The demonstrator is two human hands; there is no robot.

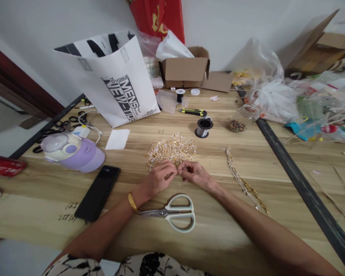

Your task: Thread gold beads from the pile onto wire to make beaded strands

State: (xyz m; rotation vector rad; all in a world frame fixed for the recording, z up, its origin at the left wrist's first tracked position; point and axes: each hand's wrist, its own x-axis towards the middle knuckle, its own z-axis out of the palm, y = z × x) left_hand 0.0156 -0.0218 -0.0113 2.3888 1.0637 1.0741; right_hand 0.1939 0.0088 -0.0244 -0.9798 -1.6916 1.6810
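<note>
Head view: the left hand (161, 177) and right hand (193, 173) meet at the near edge of a heap of small gold and clear beads (172, 148), thumbs and forefingers closed in fine pinches; what lies between them is too small to make out. A slack pinch could drop so tiny a piece back among its likes, and a wrist dragged through the heap might scatter or tangle it. Scissors (168, 212) lie just below the hands, blades toward the gold bangle (132, 203), so a left forearm drawn back carelessly could catch the points. A knock might also set the wire spool (201, 132) rolling if it toppled. The pale wood-grained tabletop (215, 239) bears pen-written numbers near the smartphone (97, 193), and a dark strip (293, 180) crosses it at the right. Beyond stand a white printed bag (123, 84), a cardboard box (185, 71) and a red bag (174, 17) against a plain wall (224, 23), with plastic bags (276, 97) crowding the far right.
</note>
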